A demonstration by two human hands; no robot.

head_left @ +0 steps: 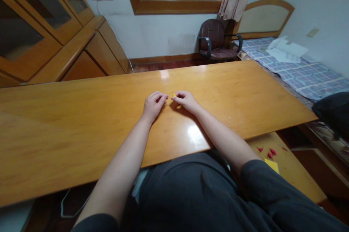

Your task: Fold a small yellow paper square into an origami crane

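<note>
My left hand (154, 104) and my right hand (185, 100) meet over the middle of a long wooden table (81, 123). Both have their fingers curled and pinched together on a small yellow piece of paper (174, 95) held between the fingertips. Only a sliver of the paper shows; the rest is hidden by my fingers. Both forearms rest across the table's near edge.
A lower wooden surface (297, 170) at the right holds a yellow paper sheet (272, 165) and several small red folded pieces (271, 152). A dark chair (216, 41) and a bed (305, 68) stand beyond the table. Wooden cabinets (40, 25) line the left wall.
</note>
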